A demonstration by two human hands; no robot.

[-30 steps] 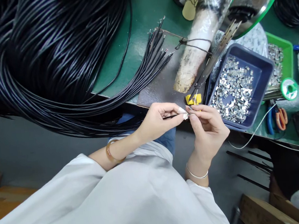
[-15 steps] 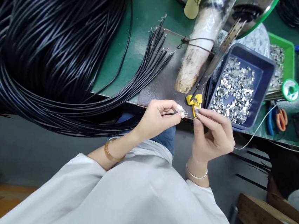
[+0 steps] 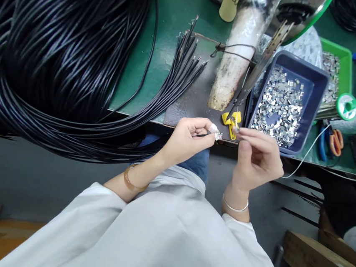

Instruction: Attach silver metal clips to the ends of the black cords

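My left hand (image 3: pixel 194 138) is closed in a pinch on a black cable (image 3: pixel 203 135), whose stripped end pokes out to the right. White tape (image 3: pixel 214 130) wraps one fingertip. To the right, my right hand (image 3: pixel 257 155) has curled fingers, with a small silvery bit at the tips, too blurred to name. Just beyond these fingertips, a yellow holder (image 3: pixel 232 133) sits at the bench edge under the dark tip of what looks like a soldering iron (image 3: pixel 237 99). A bundle of black cables (image 3: pixel 162 99) with stripped ends lies on the bench.
A blue bin (image 3: pixel 313 82) of small metal shells stands right of my right hand, with a green bin (image 3: pixel 341 50) behind it. A plastic-wrapped roll (image 3: pixel 236 56) slants over the bench. Orange-handled pliers (image 3: pixel 335 141) and a green-rimmed spool (image 3: pixel 346 107) lie farther right.
My right hand has drawn back slightly to the right, away from the cable end, and its thumb sits a little lower. My left hand stays almost in place.
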